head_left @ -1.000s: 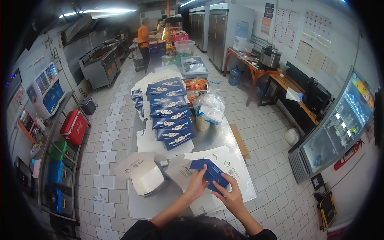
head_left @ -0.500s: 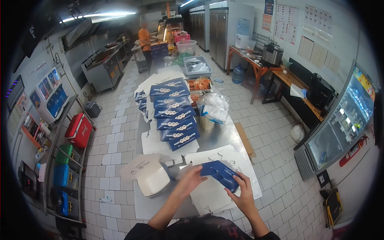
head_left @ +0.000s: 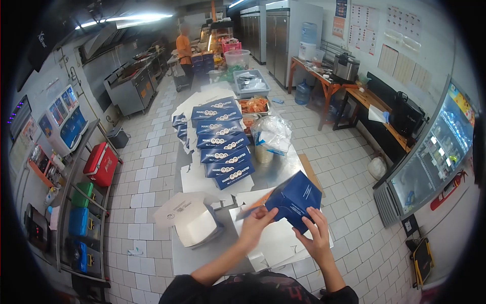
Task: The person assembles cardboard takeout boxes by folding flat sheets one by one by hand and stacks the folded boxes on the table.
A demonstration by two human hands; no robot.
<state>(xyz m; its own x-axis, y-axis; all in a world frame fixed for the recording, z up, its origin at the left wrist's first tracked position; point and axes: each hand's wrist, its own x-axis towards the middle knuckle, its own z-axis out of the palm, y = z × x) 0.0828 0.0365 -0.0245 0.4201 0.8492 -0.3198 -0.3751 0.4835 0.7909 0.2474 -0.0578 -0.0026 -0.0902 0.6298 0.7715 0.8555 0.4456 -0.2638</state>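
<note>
Both hands hold a blue paper food box (head_left: 299,196), tilted up over the near end of the metal table. My left hand (head_left: 257,227) pinches its left edge. My right hand (head_left: 315,230) grips its lower right side, thumb and fingers bent around the corner. Beneath the box lie white flat cardboard sheets (head_left: 273,248). To the left stands an open box (head_left: 195,225) with a pale inside and its lid folded back. Further up the table are several closed blue boxes (head_left: 223,142) in overlapping rows, with lettering on them.
A plastic bag (head_left: 273,133) sits on stacked pale containers (head_left: 262,154) right of the boxes. Beyond are a food tray (head_left: 253,105) and a grey bin (head_left: 250,83). A person in orange (head_left: 183,48) stands far back. A glass-door fridge (head_left: 430,157) is at right, a red cooler (head_left: 101,164) at left.
The blue box in my hands has been lifted and turned, so a larger panel faces me. My left hand has moved right and closed on its edge.
</note>
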